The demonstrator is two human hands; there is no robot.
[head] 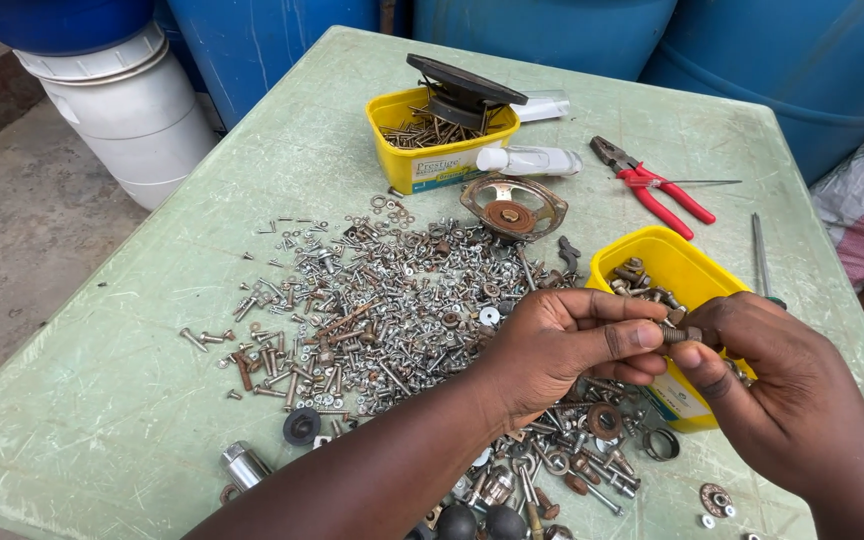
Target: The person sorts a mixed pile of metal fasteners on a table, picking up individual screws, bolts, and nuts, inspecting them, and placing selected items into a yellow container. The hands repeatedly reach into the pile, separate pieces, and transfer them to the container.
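left hand and right hand pinch a small bolt together above near yellow tub of rusty fasteners; far yellow tub holds nails.

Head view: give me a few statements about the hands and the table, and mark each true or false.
1. Both hands pinch one small bolt between them. True: the left hand and right hand meet on it.
2. The pliers have blue handles. False: they are red.
3. Two yellow tubs stand on the table. True: the far tub and near tub.
4. The loose screws lie in neat rows. False: they lie in a scattered heap.
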